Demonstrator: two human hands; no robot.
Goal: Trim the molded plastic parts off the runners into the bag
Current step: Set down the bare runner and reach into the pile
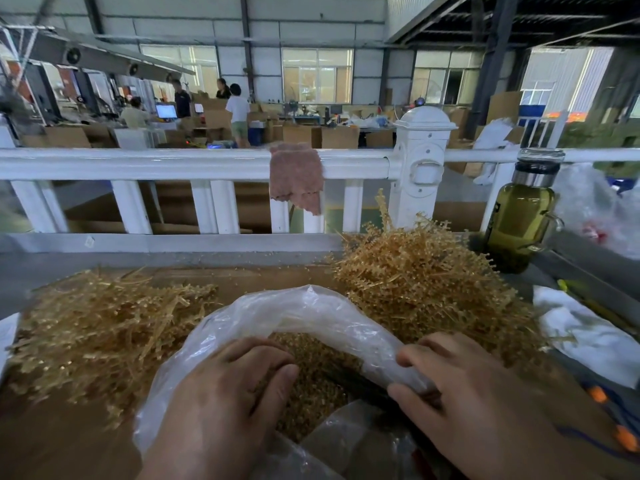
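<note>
Golden-tan runners [426, 271] and parts [311, 368]; a clear, whitish bag [277, 313]; brown counter [62, 438]; white railing [173, 164] with a dusty-pink cloth [296, 176]; olive-green liquid in the bottle [519, 220].

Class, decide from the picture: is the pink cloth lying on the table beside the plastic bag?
No, the pink cloth hangs over the white railing, behind the plastic bag.

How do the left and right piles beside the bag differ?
The left pile lies low and spread flat; the right pile is heaped high. The left pile looks looser, with long bare sticks; the right pile looks denser and bristlier. Both are golden plastic, flanking the bag.
</note>
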